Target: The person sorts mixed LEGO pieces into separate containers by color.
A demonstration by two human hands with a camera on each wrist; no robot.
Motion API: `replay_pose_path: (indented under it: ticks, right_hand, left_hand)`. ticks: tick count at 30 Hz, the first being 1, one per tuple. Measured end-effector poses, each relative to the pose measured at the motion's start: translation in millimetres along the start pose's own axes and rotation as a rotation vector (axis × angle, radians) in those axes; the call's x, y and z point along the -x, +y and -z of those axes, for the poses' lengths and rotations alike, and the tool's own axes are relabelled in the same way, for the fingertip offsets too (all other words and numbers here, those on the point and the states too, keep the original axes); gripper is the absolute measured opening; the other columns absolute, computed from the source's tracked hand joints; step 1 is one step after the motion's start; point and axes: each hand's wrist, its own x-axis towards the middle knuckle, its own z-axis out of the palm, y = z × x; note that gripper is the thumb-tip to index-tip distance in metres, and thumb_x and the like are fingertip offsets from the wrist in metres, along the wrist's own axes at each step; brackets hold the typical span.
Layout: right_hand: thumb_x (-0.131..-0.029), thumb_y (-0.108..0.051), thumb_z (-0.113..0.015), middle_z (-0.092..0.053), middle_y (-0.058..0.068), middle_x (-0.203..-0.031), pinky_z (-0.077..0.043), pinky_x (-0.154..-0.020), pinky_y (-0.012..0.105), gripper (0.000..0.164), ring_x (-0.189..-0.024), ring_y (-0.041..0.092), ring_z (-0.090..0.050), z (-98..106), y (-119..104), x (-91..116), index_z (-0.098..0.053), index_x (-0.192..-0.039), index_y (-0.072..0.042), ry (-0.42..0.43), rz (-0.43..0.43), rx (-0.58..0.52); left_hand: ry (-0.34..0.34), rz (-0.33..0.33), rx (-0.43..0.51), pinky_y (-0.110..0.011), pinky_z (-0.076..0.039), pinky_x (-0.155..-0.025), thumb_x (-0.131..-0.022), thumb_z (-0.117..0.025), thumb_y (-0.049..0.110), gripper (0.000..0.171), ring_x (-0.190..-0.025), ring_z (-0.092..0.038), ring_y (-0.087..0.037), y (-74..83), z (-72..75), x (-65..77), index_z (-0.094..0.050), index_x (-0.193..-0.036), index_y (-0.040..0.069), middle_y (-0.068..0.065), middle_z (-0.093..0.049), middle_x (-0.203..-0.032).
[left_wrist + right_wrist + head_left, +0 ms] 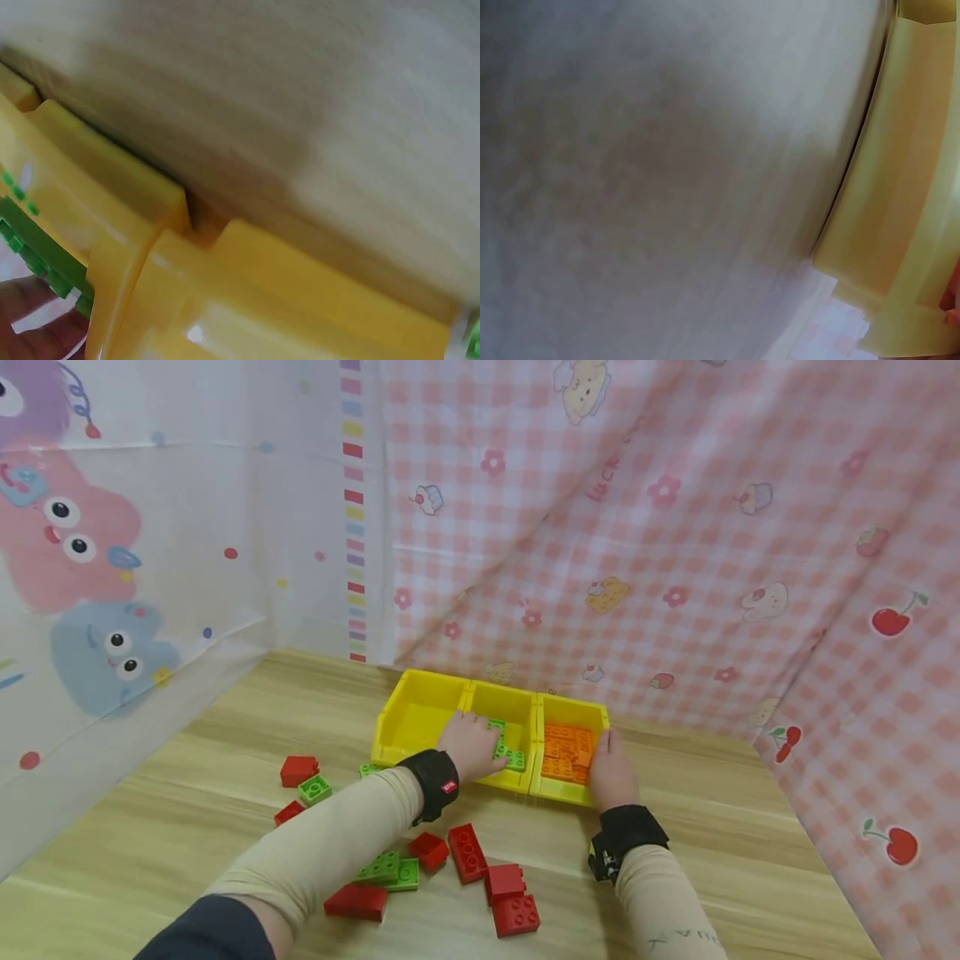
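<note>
My left hand (472, 747) reaches into the middle yellow bin (517, 695), its fingertips at the green bricks (513, 758) inside. In the left wrist view, its fingers (45, 330) lie against a studded green brick (45, 255) behind the bin's front wall; the far side of the grip is hidden. At the right end of the row, my right hand (615, 772) grips the side wall of the yellow bin (562, 789) that holds orange bricks (566, 752) packed close together. That bin's wall (885, 165) fills the right edge of the right wrist view.
The left yellow bin (420, 714) joins the same row, with its floor bare. Loose red bricks (467, 852) and green bricks (315, 789) lie scattered on the wooden table (750, 860) in front, several partly behind my left forearm. Printed cloth (525, 543) hangs close behind the bins.
</note>
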Motion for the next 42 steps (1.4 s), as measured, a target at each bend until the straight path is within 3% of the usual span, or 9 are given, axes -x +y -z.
replay_pose_path:
  ticks: [6, 13, 19, 23, 25, 29, 34, 37, 42]
  right_hand:
    - [-0.103, -0.009, -0.025, -0.017, 0.029, -0.148, -0.032, -0.099, 0.052, 0.046, -0.125, 0.044, -0.036, 1.7, -1.3, -0.6, -0.017, -0.142, 0.012, -0.017, -0.014, -0.016]
    - [-0.102, -0.005, -0.025, -0.017, 0.031, -0.146, -0.035, -0.096, 0.052, 0.045, -0.119, 0.046, -0.042, 5.0, -3.6, 2.8, -0.018, -0.141, 0.014, -0.035, -0.002, 0.029]
    - [-0.101, -0.003, -0.025, -0.018, 0.033, -0.145, -0.037, -0.093, 0.054, 0.044, -0.114, 0.05, -0.045, 6.1, -7.7, 4.7, -0.018, -0.14, 0.016, -0.031, 0.022, 0.008]
    - [-0.101, -0.002, -0.024, -0.02, 0.035, -0.143, -0.04, -0.09, 0.055, 0.043, -0.108, 0.051, -0.048, 4.0, -5.2, 3.8, -0.019, -0.14, 0.017, -0.005, 0.052, 0.023]
    - [-0.1, 0.0, -0.025, -0.021, 0.035, -0.142, -0.041, -0.087, 0.055, 0.043, -0.102, 0.051, -0.051, 2.8, -3.1, 3.1, -0.02, -0.139, 0.018, 0.007, 0.066, 0.037]
    - [-0.099, 0.002, -0.026, -0.021, 0.037, -0.141, -0.042, -0.085, 0.055, 0.043, -0.099, 0.051, -0.052, 3.5, -0.9, 3.5, -0.019, -0.138, 0.02, 0.006, 0.081, 0.054]
    - [-0.1, 0.0, -0.026, -0.019, 0.037, -0.142, -0.041, -0.086, 0.056, 0.044, -0.102, 0.052, -0.05, 6.0, 0.9, 3.7, -0.017, -0.138, 0.019, -0.016, 0.069, 0.051]
    - [-0.099, 0.001, -0.026, -0.019, 0.038, -0.141, -0.042, -0.085, 0.056, 0.044, -0.1, 0.053, -0.051, 6.2, 1.6, 3.3, -0.018, -0.137, 0.02, -0.014, 0.081, 0.063]
    - [-0.101, -0.002, -0.025, -0.02, 0.037, -0.141, -0.038, -0.089, 0.057, 0.044, -0.109, 0.053, -0.045, 3.5, -1.9, 4.0, -0.018, -0.138, 0.019, -0.008, 0.075, 0.031]
  left_hand:
    - [-0.069, 0.053, -0.056, -0.049, -0.019, -0.107, -0.089, -0.042, 0.062, 0.055, -0.117, -0.048, -0.025, 5.4, -5.9, -1.9, -0.069, -0.111, 0.02, -0.004, -0.063, -0.116]
    - [-0.095, 0.01, -0.043, -0.05, -0.019, -0.106, -0.095, -0.036, 0.055, 0.052, -0.118, -0.047, -0.024, 2.8, -8.6, 0.8, -0.069, -0.111, 0.02, -0.003, -0.063, -0.116]
    - [0.067, -0.129, 0.078, -0.047, -0.033, -0.097, -0.097, -0.044, 0.037, 0.031, -0.102, -0.055, -0.024, -21.1, -3.1, 23.4, -0.067, -0.103, 0.017, -0.003, -0.062, -0.104]
    - [0.175, -0.273, 0.112, -0.037, -0.041, -0.079, -0.094, -0.052, 0.029, 0.02, -0.085, -0.055, -0.02, -42.2, 11.1, 56.7, -0.065, -0.091, 0.014, -0.001, -0.058, -0.089]
    - [0.193, -0.363, 0.137, -0.033, -0.042, -0.072, -0.093, -0.055, 0.025, 0.017, -0.079, -0.053, -0.018, -53.4, 15.7, 76.4, -0.065, -0.09, 0.013, 0.0, -0.056, -0.084]
    - [0.075, -0.463, 0.223, -0.029, -0.044, -0.072, -0.093, -0.056, 0.023, 0.016, -0.077, -0.051, -0.015, -74.7, 18.8, 115.9, -0.066, -0.094, 0.011, 0.002, -0.056, -0.084]
    - [-0.092, -0.485, 0.277, -0.03, -0.046, -0.08, -0.089, -0.06, 0.032, 0.027, -0.089, -0.054, -0.015, -87.5, 18.6, 155.6, -0.066, -0.105, 0.011, 0.001, -0.059, -0.098]
    - [-0.139, -0.484, 0.281, -0.032, -0.045, -0.082, -0.087, -0.062, 0.039, 0.033, -0.092, -0.054, -0.015, -85.8, 17.6, 169.3, -0.067, -0.105, 0.013, 0.001, -0.059, -0.102]
    - [-0.224, -0.422, 0.286, -0.032, -0.043, -0.083, -0.084, -0.064, 0.045, 0.033, -0.092, -0.052, -0.014, -81.3, 14.2, 178.4, -0.069, -0.101, 0.016, 0.002, -0.057, -0.105]
